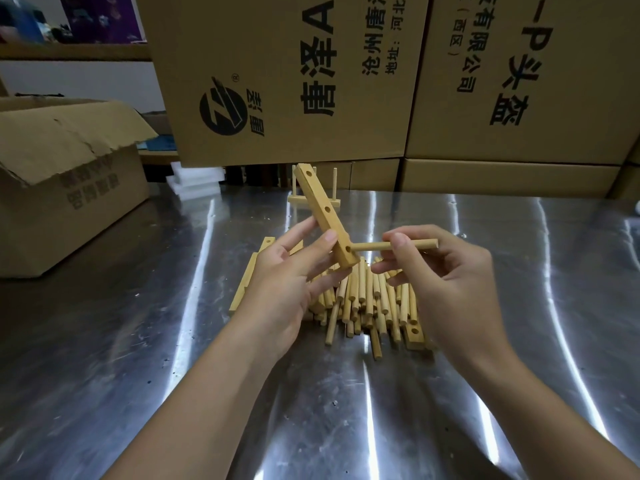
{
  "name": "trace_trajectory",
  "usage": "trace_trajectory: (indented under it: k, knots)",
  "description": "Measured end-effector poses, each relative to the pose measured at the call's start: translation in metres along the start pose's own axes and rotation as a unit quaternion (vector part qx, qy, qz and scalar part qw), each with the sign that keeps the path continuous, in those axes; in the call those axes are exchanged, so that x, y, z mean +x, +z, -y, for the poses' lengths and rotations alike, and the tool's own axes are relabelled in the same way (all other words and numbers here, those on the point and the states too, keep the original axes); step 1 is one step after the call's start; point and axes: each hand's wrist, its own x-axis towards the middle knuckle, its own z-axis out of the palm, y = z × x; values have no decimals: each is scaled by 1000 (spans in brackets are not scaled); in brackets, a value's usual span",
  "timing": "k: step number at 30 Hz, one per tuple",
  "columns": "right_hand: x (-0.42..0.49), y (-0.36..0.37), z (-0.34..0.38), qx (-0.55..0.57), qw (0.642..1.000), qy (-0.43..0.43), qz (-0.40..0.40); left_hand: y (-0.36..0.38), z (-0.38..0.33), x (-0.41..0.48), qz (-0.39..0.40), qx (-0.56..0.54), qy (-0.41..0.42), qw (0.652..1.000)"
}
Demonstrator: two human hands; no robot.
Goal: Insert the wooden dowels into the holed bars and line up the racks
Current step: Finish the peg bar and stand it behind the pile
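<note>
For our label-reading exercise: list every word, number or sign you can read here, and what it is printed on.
"唐泽A", cut off: centre box.
"沧州唐", cut off: centre box.
"地址:河北", cut off: centre box.
"®" by a round logo: centre box.
"P头盔": right box.
"有限公司": right box.
"(西区)": right box.
Print on the left open box: too blurred to read.

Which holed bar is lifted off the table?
The bar in the left hand, tilted upward; the other bars lie flat by the dowel pile.
</note>
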Motion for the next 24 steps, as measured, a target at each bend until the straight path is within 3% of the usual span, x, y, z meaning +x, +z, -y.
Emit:
trace_trajectory:
  k: [6,16,24]
  knots:
    - [-1,1,4,42,999,12,31,0,-2,4,-1,-27,-26,999]
    - [-8,8,12,80,995,-19,59,10,-3,-3,49,-178,-92,978]
    - [-12,15,16,75,990,-61,107,11,-4,-8,39,-153,-97,983]
